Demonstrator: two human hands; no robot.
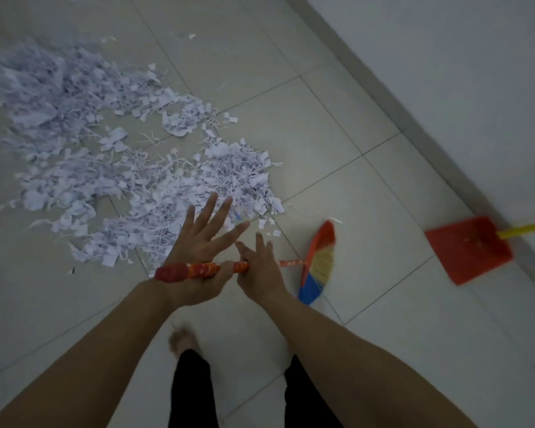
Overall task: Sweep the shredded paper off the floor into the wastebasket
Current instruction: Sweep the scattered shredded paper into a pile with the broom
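Barely started tbh: shredded paper [112, 156] all over the floor [337, 125], broom [317, 264] just pinned between left hand [198, 251] and right hand [260, 267] with fingers splayed, red dustpan [467, 248] parked by the wall, no wastebasket visible.

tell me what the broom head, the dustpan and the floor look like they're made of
Broom head: likely synthetic plastic bristles, judging by the bright red, yellow and blue fanned bands.
Dustpan: seems moulded plastic, a uniform red, smooth, rigid flat tray; its handle is yellow.
Floor: looks like glazed ceramic tile, pale and slightly glossy, with straight dark grout lines between large squares.
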